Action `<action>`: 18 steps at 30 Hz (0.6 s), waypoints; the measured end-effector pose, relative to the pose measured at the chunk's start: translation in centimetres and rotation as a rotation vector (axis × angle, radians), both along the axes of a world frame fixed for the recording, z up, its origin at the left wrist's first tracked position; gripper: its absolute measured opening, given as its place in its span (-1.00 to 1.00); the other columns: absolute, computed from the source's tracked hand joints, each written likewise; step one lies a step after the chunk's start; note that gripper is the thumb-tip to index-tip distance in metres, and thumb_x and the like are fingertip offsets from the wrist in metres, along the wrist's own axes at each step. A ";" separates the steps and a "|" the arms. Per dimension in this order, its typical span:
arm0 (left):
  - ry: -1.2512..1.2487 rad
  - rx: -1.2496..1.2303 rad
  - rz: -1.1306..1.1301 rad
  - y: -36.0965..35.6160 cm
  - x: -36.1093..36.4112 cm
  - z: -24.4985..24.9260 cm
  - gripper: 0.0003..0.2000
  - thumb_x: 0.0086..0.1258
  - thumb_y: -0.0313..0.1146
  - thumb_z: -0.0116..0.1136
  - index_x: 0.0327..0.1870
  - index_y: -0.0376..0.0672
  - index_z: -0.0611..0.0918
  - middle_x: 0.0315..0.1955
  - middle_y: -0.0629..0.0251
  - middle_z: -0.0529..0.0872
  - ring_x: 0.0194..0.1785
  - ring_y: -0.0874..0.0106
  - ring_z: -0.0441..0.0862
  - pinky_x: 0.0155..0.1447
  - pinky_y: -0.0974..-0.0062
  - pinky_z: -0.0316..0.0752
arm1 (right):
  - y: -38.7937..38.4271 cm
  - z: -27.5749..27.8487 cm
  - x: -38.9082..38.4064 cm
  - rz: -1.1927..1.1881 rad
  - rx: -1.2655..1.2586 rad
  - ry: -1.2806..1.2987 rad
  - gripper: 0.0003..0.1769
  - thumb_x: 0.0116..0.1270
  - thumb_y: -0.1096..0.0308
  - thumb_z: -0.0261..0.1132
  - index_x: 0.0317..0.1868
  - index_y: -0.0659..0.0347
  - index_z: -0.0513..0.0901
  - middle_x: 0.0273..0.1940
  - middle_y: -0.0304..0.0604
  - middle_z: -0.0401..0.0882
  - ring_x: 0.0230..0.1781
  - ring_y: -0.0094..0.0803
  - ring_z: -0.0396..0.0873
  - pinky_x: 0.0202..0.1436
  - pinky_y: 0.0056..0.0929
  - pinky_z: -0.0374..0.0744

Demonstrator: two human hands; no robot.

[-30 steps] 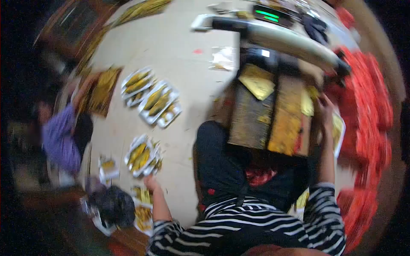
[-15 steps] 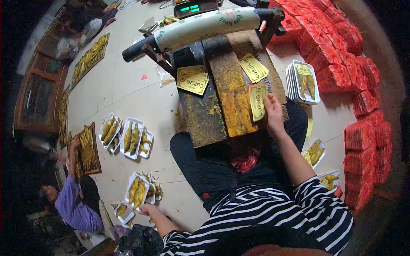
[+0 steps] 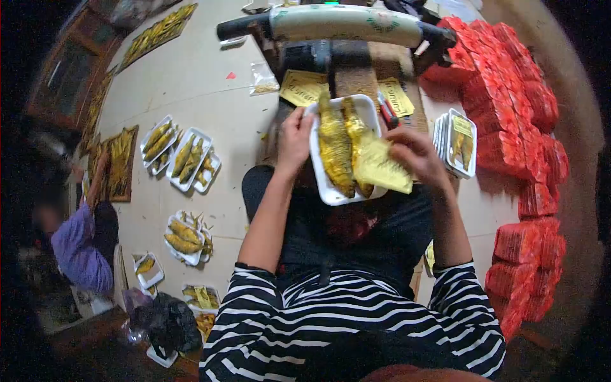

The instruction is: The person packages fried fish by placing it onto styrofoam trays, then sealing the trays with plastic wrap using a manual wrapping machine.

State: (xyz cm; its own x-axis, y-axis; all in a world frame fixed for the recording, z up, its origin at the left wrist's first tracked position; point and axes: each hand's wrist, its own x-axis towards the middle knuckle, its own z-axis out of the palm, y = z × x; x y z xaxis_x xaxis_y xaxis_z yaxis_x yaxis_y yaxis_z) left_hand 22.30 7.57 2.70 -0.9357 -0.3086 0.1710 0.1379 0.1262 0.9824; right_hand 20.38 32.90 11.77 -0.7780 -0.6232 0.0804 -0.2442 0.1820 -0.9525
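Note:
My left hand grips the left edge of a white foam tray, held tilted above my lap and the near side of the wooden board. Two yellow fish lie side by side in it. Between the fingers of my right hand is a yellow printed label, blurred, over the right-hand fish and the tray's lower right. More yellow labels lie on the board behind the tray, and a red-and-black tool sits beside the right pile. The board's near part is hidden.
A roll of printed film spans the board's far end. Stacked labelled trays stand at right, before piled red packs. Fish trays lie on the floor at left, where a person in purple reaches to a fish rack.
My left hand has come up from the floor trays at lower left with a tray of two fish. My right hand has brought the label from the board over the fish. The view has shifted.

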 end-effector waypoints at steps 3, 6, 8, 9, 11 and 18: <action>-0.025 -0.175 -0.062 2.9 -2.3 1.0 -0.73 0.31 -0.26 -0.02 -0.27 -0.36 0.52 -0.57 0.13 0.57 -0.46 0.46 0.49 -0.33 0.45 0.39 | -1.0 -1.1 1.1 0.105 0.338 0.416 -0.70 0.02 0.31 0.35 -0.21 0.20 0.57 -0.38 -0.22 0.51 -0.27 -0.38 0.44 -0.11 -0.43 0.33; -0.116 -0.208 0.031 3.1 -2.8 1.3 -0.72 0.32 -0.24 -0.01 -0.35 -0.33 0.55 -0.62 0.21 0.55 -0.51 0.49 0.50 -0.37 0.49 0.39 | -1.1 -3.4 -0.2 0.041 0.421 0.839 -0.67 -0.02 0.16 0.38 -0.26 0.10 0.57 -0.36 -0.25 0.48 -0.23 -0.29 0.41 -0.01 -0.29 0.27; -0.154 0.130 0.059 1.3 -5.4 1.0 -0.80 0.36 -0.26 -0.06 -0.23 -0.19 0.54 -0.56 0.33 0.56 -0.51 0.60 0.47 -0.39 0.63 0.42 | -1.1 -2.4 -0.3 -0.076 0.385 0.893 -0.64 -0.06 0.11 0.39 -0.26 0.07 0.57 -0.28 -0.22 0.46 -0.20 -0.28 0.41 0.03 -0.27 0.25; -0.123 0.235 0.107 0.2 -6.6 0.9 -0.81 0.37 -0.27 -0.08 -0.14 -0.15 0.51 -0.49 0.34 0.57 -0.48 0.62 0.48 -0.38 0.66 0.43 | -0.9 -2.2 -0.8 -0.113 0.390 0.843 -0.64 -0.01 0.06 0.34 -0.25 0.07 0.56 -0.28 -0.23 0.45 -0.15 -0.28 0.39 0.04 -0.26 0.28; 0.057 0.694 0.074 -1.4 -10.6 1.7 -0.77 0.38 -0.41 -0.14 0.04 -0.13 0.36 -0.19 0.20 0.53 -0.31 0.45 0.57 -0.29 0.54 0.51 | -0.5 -1.9 -2.5 -0.262 0.271 0.792 -0.67 0.07 0.21 0.33 -0.17 0.15 0.54 -0.26 -0.17 0.47 -0.17 -0.29 0.42 -0.03 -0.30 0.36; -0.004 0.646 0.003 -6.0 -21.4 -2.0 -0.63 0.25 -0.53 0.04 0.11 -0.08 0.40 -0.08 0.29 0.52 -0.05 0.42 0.48 -0.03 0.48 0.44 | -0.4 -4.9 -11.3 -0.571 -0.327 0.164 -0.49 0.24 0.39 0.17 0.19 0.18 0.25 -0.05 -0.15 0.42 -0.06 -0.45 0.42 0.03 -0.48 0.43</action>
